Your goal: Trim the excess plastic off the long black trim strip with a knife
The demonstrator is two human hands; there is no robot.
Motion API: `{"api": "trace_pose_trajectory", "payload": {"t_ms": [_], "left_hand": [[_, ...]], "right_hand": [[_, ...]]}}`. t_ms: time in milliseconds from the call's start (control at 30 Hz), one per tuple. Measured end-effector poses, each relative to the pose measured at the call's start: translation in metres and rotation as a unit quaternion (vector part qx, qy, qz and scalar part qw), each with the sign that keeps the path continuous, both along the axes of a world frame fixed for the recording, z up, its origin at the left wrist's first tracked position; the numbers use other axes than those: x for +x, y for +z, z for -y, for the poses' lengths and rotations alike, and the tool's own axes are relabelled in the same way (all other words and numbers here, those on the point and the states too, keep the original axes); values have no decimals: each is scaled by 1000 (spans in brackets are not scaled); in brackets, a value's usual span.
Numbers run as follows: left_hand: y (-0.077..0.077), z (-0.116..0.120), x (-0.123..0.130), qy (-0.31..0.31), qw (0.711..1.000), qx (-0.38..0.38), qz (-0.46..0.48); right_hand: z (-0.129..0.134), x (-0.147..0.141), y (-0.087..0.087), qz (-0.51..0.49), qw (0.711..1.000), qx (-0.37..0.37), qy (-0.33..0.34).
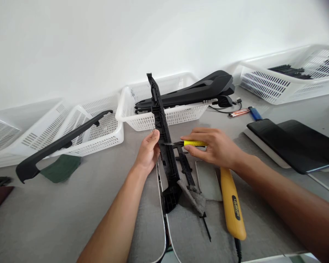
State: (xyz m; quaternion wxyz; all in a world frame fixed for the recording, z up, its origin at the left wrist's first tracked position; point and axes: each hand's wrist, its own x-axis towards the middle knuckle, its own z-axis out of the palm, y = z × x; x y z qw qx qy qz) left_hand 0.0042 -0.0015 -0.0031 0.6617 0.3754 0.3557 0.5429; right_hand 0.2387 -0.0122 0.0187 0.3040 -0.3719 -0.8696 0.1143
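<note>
A long black plastic trim piece (164,135), its ribbed underside showing, stands at a slant in the middle. My left hand (149,149) grips its left edge, thumb on top. Between the thumb and fingers of my right hand (212,146) is a small knife with a yellow handle (194,143). Its thin blade reaches left over the ribs of the trim piece; whether it touches them I cannot tell. Below the knife lies a narrower black plastic part (185,166). Near the lower end of the trim piece is a crumpled grey cloth (196,199).
A yellow corded tool (233,204) lies below my right hand, beside a grey flat pad (208,180). White baskets (144,122) line the wall, one bearing black trim pieces (197,89). Left are another trim piece (63,140) and green cloth (61,168); right, a black phone (279,142).
</note>
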Motion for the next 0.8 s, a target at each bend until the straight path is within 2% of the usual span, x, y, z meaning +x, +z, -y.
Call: {"api": "trace_pose_trajectory", "payload": {"t_ms": [167, 400, 600, 800], "left_hand": [[-5, -2, -1, 31, 999, 4, 4], [3, 1, 1, 10, 1000, -1, -9], [3, 0, 1, 49, 999, 7, 1], [2, 0, 2, 44, 999, 9, 0]], "right_hand": [[3, -2, 1, 26, 999, -29, 38], [3, -4, -1, 19, 999, -33, 29], [4, -3, 0, 13, 999, -27, 32], [4, -1, 2, 11, 998, -29, 62]]}}
